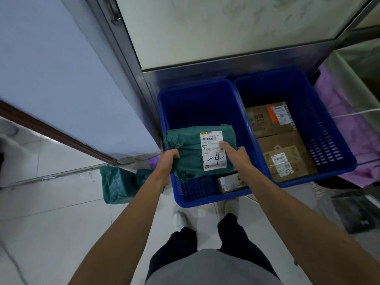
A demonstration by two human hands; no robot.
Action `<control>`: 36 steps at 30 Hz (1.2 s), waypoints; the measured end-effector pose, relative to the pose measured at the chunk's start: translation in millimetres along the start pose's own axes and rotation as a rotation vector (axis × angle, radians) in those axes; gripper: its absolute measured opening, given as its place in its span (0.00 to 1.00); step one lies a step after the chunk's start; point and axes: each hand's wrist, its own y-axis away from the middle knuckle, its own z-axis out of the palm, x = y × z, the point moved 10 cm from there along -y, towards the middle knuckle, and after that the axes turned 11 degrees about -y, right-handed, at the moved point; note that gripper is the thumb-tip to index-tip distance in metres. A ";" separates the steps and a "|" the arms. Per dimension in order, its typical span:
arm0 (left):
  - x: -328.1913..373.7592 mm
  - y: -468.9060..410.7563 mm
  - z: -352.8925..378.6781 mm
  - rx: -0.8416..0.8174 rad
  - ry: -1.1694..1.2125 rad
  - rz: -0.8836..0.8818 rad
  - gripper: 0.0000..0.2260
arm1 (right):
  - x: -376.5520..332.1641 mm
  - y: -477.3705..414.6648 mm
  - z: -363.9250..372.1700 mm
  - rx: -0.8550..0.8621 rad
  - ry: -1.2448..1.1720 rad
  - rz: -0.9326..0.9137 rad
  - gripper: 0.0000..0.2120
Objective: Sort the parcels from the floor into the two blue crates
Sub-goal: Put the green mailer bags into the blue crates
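Left hand [169,159] grips the parcel [189,149]; right hand [236,155] lays a finger on its label [212,162], its grip hidden. Parcel hangs over left crate [195,108], 12 o'clock. Likely placing: lower, let go. Right crate [329,130], 1 o'clock.

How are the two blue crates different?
The left crate shows one small box; the right crate holds two bigger brown boxes. The green parcel is held over the left crate, with nothing over the right crate. Both are blue with slotted walls.
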 end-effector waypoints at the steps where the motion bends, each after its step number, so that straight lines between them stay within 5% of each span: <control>1: 2.5 1.0 2.2 0.010 0.020 -0.001 0.07 | -4.3 -2.6 -2.3 -0.013 -0.021 -0.005 0.49; 8: 17.9 1.0 22.5 0.048 0.085 0.012 0.05 | -16.3 -33.7 -16.7 -0.173 -0.200 0.087 0.66; 13: 12.8 -6.1 33.8 0.124 0.110 -0.023 0.11 | -15.3 -66.1 -26.7 -0.232 -0.249 0.078 0.60; 16: 5.1 -7.3 20.2 0.347 -0.031 -0.043 0.26 | -29.4 -53.2 -32.5 -0.215 -0.270 0.046 0.57; 19: 9.8 1.5 15.0 0.499 -0.148 0.043 0.18 | -38.6 -40.7 -32.9 -0.202 -0.288 0.009 0.51; 25: 3.2 6.0 84.3 0.008 -0.077 -0.062 0.23 | -38.8 -32.7 -28.3 -0.182 -0.307 -0.047 0.49; 36: 5.2 -0.9 90.4 -0.039 0.470 -0.137 0.24 | -47.8 -15.7 -10.9 -0.359 -0.276 -0.085 0.39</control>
